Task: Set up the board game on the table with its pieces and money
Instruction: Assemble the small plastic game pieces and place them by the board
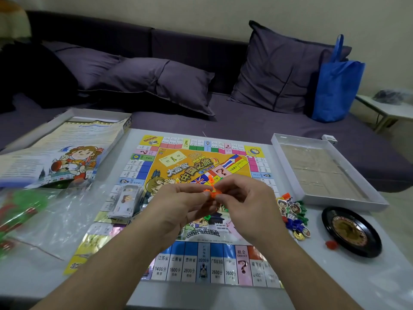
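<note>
Piece preparation: left hand (pixel 181 203) and right hand (pixel 243 201) together pinch an orange piece (pixel 212 191) above the board (pixel 201 265); next, probably separating and placing it.

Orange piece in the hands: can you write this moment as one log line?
step: piece setup | left hand: pinches orange piece | right hand: pinches it too | where: above game board | money stack: on board

The hands (pixel 214 198) hide most of the orange piece (pixel 211 191) and the board's (pixel 201 260) centre. The bag (pixel 51 215) at left is blurred and cut by the edge. The forearms run off the bottom.
</note>
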Available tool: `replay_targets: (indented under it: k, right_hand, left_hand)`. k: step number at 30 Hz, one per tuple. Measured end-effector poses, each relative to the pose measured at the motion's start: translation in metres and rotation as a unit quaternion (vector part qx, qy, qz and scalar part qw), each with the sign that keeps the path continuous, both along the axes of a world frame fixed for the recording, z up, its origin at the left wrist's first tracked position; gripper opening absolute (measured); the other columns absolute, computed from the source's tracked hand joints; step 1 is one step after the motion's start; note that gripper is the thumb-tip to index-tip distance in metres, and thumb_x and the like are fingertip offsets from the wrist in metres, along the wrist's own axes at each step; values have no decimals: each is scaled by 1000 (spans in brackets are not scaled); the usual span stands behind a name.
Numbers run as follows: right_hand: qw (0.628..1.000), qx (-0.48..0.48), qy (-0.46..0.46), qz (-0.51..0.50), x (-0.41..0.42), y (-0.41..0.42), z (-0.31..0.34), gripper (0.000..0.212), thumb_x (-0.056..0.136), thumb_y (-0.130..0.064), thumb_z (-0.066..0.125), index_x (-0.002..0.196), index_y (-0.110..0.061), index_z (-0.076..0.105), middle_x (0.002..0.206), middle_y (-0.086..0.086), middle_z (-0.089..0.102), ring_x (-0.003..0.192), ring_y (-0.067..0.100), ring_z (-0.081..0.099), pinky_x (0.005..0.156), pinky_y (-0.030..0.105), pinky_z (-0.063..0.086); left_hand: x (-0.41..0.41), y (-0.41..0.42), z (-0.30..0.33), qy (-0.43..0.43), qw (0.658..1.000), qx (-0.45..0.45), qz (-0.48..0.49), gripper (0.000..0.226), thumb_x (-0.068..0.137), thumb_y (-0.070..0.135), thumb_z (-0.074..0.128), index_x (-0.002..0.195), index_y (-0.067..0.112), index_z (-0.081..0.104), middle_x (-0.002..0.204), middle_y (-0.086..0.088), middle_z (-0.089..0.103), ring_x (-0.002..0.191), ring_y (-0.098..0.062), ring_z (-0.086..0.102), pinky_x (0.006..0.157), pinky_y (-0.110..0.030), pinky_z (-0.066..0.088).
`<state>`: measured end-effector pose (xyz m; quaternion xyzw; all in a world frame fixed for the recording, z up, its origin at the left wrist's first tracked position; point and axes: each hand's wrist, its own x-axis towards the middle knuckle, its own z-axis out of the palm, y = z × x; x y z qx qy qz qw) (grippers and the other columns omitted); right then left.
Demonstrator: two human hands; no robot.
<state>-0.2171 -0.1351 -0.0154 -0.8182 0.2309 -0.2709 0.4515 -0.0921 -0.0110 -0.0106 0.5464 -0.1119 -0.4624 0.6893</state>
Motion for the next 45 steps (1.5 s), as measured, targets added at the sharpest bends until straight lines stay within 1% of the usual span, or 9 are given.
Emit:
replay_targets:
  k: [6,13,16,24,27,32,34,39,45]
  right_hand:
    - [1000,17,-3,7,-2,0,5,22,89,0,79,88,-22,77,82,-5,75,80,11,75,72,27,63]
    - [997,-78,24,11,-3,2,3,18,92,-9,78,98,-26,79,97,-11,70,89,3,68,73,15,58]
    - [995,-98,28,2,-3,-2,1,18,92,-10,78,98,-28,80,98,-14,69,91,4,68,78,20,59]
    - [1000,-12,23,7,-2,-5,5,22,92,-6,77,92,-27,80,87,-10,76,86,7,73,75,24,62]
    - [1000,30,-6,0,-2,-6,8,24,90,0,77,88,-23,81,83,-5,77,79,12,75,71,23,61]
    - [999,41,-17,-11,-4,-11,9,25,88,0,80,87,-25,81,85,-5,77,83,14,75,73,29,63]
    - [1000,27,1,9,-5,-11,9,26,88,-1,80,88,-27,81,86,-5,77,84,14,74,75,32,64]
    - [998,-29,45,33,-4,-5,6,27,91,-4,78,94,-30,81,88,-11,75,85,9,71,76,30,62]
    - [997,-51,54,38,-5,-3,7,33,89,2,77,102,-28,76,89,-12,75,87,7,73,80,30,64]
  left_hand:
    - [-3,1,1,-23,1000,6,4,18,91,-13,66,107,-9,73,98,-34,74,81,-35,77,68,-30,65]
    - [-5,3,3,-71,997,12,-6,18,87,-11,71,103,-4,76,97,-25,78,87,-34,79,70,-28,64]
    - [-7,3,4,-101,995,11,-16,17,87,-9,72,101,-2,77,94,-22,79,87,-33,79,71,-28,64]
    - [-5,5,5,-118,993,11,-28,18,83,-3,77,101,2,81,94,-18,80,86,-31,79,70,-25,63]
    - [-4,5,6,-120,992,2,-34,19,80,0,80,98,3,82,94,-20,79,87,-33,78,74,-31,65]
    - [-3,4,8,-219,974,48,-26,12,79,8,85,87,16,84,86,-10,80,87,-34,77,85,-48,64]
    - [-2,5,7,-276,958,71,-29,13,82,9,85,91,18,83,82,-5,80,82,-29,77,79,-44,65]
    - [-2,5,7,-395,912,95,-57,18,82,16,86,99,24,84,77,9,79,68,-8,74,64,-19,59]
    - [3,5,6,-454,880,116,-79,17,81,19,88,97,22,85,73,13,78,67,-2,73,61,-14,56]
